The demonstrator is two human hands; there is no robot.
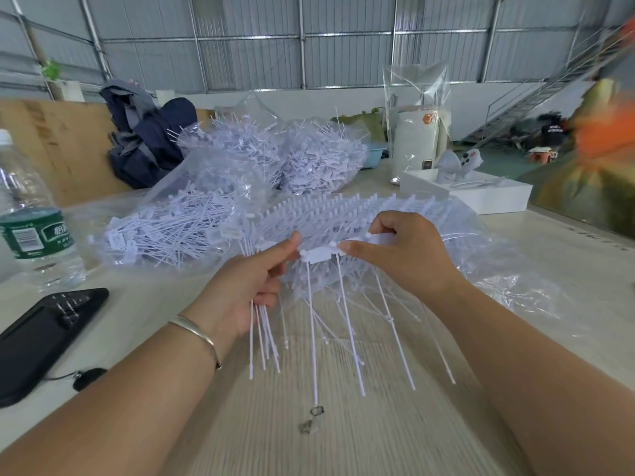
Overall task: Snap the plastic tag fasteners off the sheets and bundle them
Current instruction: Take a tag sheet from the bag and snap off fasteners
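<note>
My left hand (256, 283) grips a small bundle of loose white tag fasteners (264, 341), their thin tails hanging down below my palm. Its thumb and forefinger also pinch the left end of a white fastener strip (318, 254). My right hand (402, 252) pinches the right end of that strip, whose long tails hang toward the table. Behind both hands lies a stack of white fastener sheets (330, 211) on clear plastic. A clear bag of loose separated fasteners (171, 231) lies to the left.
A water bottle (31, 214) and a black phone (44, 334) sit at the left on the pale wooden table (330, 434). Further bags of fasteners (309, 159), a dark backpack (147, 142) and a white box (481, 194) stand behind. A small metal clip (312, 420) lies near me.
</note>
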